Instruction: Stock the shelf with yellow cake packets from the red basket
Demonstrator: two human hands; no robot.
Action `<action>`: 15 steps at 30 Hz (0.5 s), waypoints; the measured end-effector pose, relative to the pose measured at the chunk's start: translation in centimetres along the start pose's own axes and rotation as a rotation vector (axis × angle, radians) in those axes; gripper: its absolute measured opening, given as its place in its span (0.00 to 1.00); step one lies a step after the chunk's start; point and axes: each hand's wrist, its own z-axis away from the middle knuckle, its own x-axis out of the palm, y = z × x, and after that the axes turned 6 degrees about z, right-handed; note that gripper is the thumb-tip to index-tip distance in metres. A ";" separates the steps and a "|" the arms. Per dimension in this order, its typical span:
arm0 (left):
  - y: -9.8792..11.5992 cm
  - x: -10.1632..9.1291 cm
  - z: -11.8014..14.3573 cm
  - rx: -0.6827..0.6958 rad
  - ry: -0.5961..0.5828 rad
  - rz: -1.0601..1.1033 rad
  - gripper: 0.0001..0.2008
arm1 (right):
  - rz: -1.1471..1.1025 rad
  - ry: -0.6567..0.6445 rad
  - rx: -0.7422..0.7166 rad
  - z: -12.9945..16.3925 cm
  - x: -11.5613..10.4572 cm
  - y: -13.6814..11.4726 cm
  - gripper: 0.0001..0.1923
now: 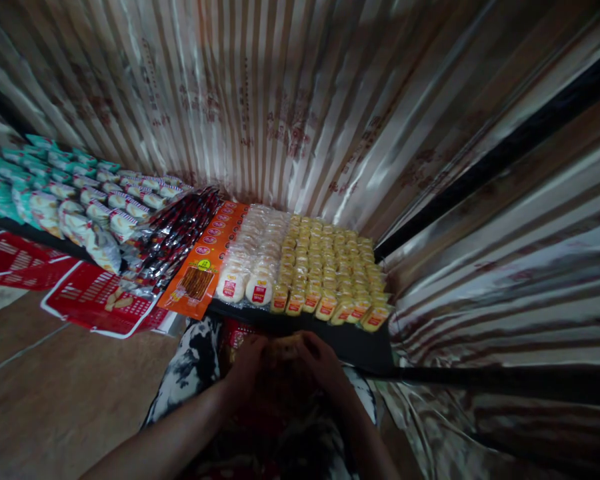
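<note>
One striped, red-printed sheet (260,100) is hanging beyond both hands, filling most of the view. A black shelf (375,347) is running crosswise just ahead of the fingers. Ahead and well to the left of the left hand (250,363), teal-and-white snack packets (27,197) are standing in rows. Ahead of the right hand (320,360), yellow snack packs (325,267) are filling the shelf's end. Red printed packages (93,297) are lying left of the left hand; white round cracker packs (245,267) are sitting ahead of it, an orange stick-snack packet (195,267) flanking them on the left. The two hands are facing each other, fingers gripping one small tan item (283,347) (too dim to name more closely). It is lying between them, right of the left hand and left of the right, its long axis seemingly running crosswise. Neither hand is nearer; both are touching it.
</note>
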 end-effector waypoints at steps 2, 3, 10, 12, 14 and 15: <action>-0.2 0.2 0.2 -0.052 -0.062 0.148 0.11 | -0.030 0.017 0.013 0.1 0.2 0.1 0.21; -0.4 0.2 0.3 -0.085 -0.093 0.225 0.10 | -0.038 0.029 0.019 0.2 0.4 0.2 0.21; -1.1 1.2 0.5 -0.196 -0.087 0.436 0.19 | -0.144 0.142 0.052 0.7 1.1 0.2 0.31; -1.1 1.6 0.5 -0.212 -0.060 0.452 0.19 | -0.199 0.147 0.110 1.1 1.2 0.3 0.31; -1.2 2.0 0.4 -0.208 -0.042 0.462 0.19 | -0.268 0.142 0.162 1.5 1.4 0.4 0.31; -1.2 2.1 0.4 -0.201 -0.039 0.465 0.19 | -0.300 0.138 0.181 1.6 1.4 0.4 0.31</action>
